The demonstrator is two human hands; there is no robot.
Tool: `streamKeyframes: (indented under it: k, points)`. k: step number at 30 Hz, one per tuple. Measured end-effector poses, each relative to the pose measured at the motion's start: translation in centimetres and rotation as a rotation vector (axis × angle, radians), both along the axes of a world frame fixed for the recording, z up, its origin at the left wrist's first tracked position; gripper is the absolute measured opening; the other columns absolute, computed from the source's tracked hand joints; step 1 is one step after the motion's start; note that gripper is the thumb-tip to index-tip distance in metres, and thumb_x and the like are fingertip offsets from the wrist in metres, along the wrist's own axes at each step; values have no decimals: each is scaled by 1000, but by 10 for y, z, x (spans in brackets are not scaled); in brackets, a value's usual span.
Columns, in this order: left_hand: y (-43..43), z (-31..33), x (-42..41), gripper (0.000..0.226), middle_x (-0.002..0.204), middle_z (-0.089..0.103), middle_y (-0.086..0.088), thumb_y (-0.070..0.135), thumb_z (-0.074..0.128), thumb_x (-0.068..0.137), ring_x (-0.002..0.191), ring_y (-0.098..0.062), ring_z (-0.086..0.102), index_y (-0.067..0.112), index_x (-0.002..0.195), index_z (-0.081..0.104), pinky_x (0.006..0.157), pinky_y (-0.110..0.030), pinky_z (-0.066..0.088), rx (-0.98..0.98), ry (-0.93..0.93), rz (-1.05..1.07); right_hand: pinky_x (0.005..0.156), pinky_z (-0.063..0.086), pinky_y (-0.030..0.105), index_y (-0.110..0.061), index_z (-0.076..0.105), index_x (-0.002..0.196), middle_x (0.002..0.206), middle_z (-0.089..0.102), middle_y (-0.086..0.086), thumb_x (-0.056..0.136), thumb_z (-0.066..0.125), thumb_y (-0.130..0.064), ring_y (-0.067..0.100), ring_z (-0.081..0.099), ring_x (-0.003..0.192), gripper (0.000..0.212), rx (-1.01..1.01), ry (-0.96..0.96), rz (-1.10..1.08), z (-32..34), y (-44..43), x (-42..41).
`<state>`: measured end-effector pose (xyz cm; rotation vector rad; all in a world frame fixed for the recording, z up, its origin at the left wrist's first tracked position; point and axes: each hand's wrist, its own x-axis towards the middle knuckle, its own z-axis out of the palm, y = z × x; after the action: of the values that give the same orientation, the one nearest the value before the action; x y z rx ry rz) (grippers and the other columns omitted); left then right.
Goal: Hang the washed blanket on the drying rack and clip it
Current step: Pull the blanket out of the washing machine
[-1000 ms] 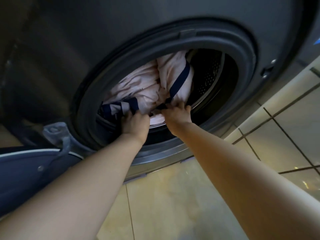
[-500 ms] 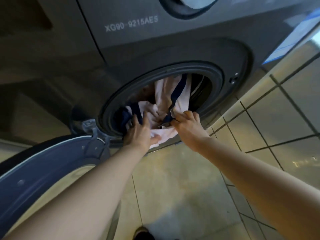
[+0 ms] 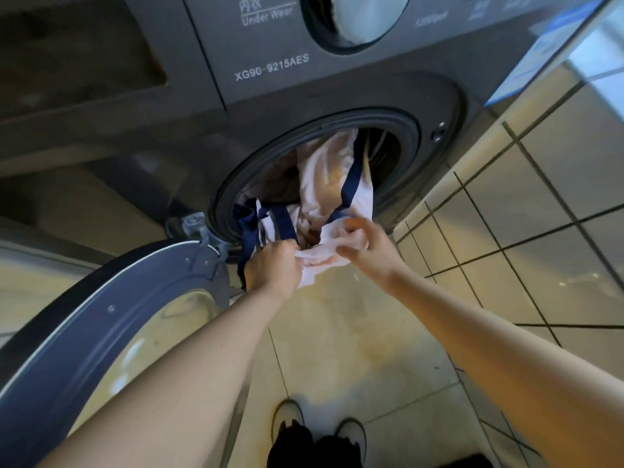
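Note:
The washed blanket, pale pink with dark blue stripes, hangs half out of the round drum opening of a grey front-loading washing machine. My left hand grips a bunch of its lower edge just outside the opening. My right hand pinches the crumpled pale cloth a little to the right, fingers curled into the fabric. The rest of the blanket stays inside the drum, partly hidden. No drying rack or clips are in view.
The machine's round door stands swung open at the lower left, close under my left forearm. Beige floor tiles lie below, and a tiled wall rises on the right. My two shoes stand at the bottom.
Both hands have pulled back from the drum, drawing the blanket's edge out past the door rim. The view has risen and moved away from the machine, showing my feet.

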<state>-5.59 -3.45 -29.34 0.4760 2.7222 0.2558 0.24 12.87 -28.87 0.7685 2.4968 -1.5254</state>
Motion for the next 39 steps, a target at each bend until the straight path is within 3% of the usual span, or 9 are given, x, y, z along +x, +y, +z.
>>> streamKeyframes:
  k: [4, 7, 9, 13, 17, 21, 26, 31, 39]
  points:
    - [1, 0, 1, 15, 100, 65, -12, 26, 54, 91, 94, -36, 60, 15, 97, 62, 62, -32, 40, 51, 14, 50, 79, 47, 26, -18, 47, 125, 119, 56, 3, 77, 72, -25, 19, 55, 107, 54, -337, 98, -540, -2, 0, -18]
    - [-1, -4, 6, 15, 92, 66, -13, 22, 53, 87, 83, -35, 59, 14, 92, 64, 59, -31, 39, 101, 39, 128, 89, 44, 35, -16, 30, 139, 138, 41, 12, 67, 78, -48, 29, 47, 120, 91, -393, -103, -833, -22, 5, -38]
    - [-2, -9, 10, 16, 88, 67, -12, 23, 54, 85, 74, -31, 54, 15, 89, 66, 58, -30, 38, 132, 23, 159, 100, 42, 46, -11, 31, 139, 136, 44, 14, 50, 80, -64, 34, 47, 121, 115, -516, -289, -895, -31, -2, -52]
    - [-7, -16, 18, 14, 84, 69, -7, 24, 57, 82, 75, -31, 57, 18, 86, 69, 56, -30, 35, 188, 57, 155, 95, 47, 52, -15, 32, 136, 126, 55, 14, 23, 82, -70, 36, 56, 109, 135, -653, -366, -762, -46, -23, -79]
    - [-13, -15, 26, 14, 85, 68, -1, 23, 55, 82, 80, -28, 59, 21, 83, 68, 64, -31, 40, 200, 79, 81, 81, 51, 37, -7, 28, 141, 130, 50, 19, 67, 83, -34, 38, 55, 113, 96, -597, -309, -642, -51, -43, -86]
    - [-20, -18, 22, 14, 87, 66, 1, 29, 51, 82, 72, -22, 49, 21, 80, 63, 59, -29, 38, 165, 1, 38, 63, 48, 30, -5, 50, 115, 92, 60, 11, 79, 74, -18, 21, 58, 72, 45, -612, -328, -661, -55, -38, -78]
    - [-14, -2, 34, 22, 84, 58, 5, 36, 48, 83, 74, -18, 44, 22, 68, 54, 57, -29, 30, 115, -36, -81, 72, 48, 32, -6, 53, 98, 76, 57, 5, 78, 75, -29, 25, 59, 78, 37, -507, -289, -732, -44, -26, -47]
    - [-6, 11, 36, 20, 89, 61, 5, 33, 55, 85, 90, -19, 54, 20, 75, 66, 62, -30, 39, 328, -16, 64, 86, 53, 42, -10, 56, 102, 95, 63, 10, 78, 73, -30, 27, 63, 91, 35, -448, -328, -618, -22, -2, -4]
    - [-1, 33, 42, 15, 100, 60, -1, 18, 52, 93, 89, -17, 55, 13, 102, 63, 67, -23, 38, 454, -179, 251, 71, 56, 38, -14, 62, 101, 89, 71, 10, 80, 72, -32, 23, 69, 80, 30, -465, -322, -460, 51, 17, 71]
